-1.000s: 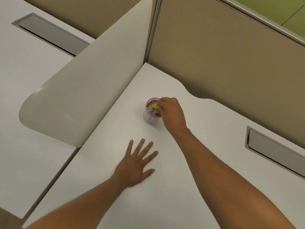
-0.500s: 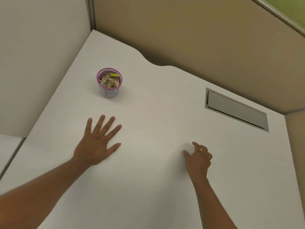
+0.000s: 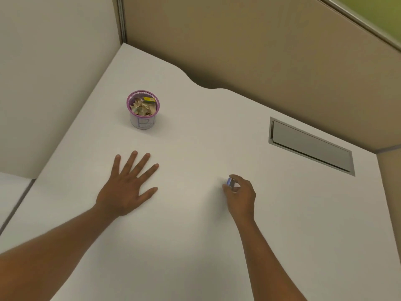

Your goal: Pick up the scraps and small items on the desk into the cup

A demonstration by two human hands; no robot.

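On white desk (image 3: 195, 235), near far-left corner: one purple-rimmed cup (image 3: 143, 112), upright, filled with crumpled paper scraps (image 3: 140, 108) and one yellow item (image 3: 149, 99). From my remote seat I count two bare hands. Right hand (image 3: 240, 195) pinches one small blue-and-silver item (image 3: 230, 182) between thumb and fingertips, well apart from cup. Left hand (image 3: 128, 187) lies flat, fingers spread, palm down on desk, between me and cup. One grey recessed panel (image 3: 310, 146) at far right.
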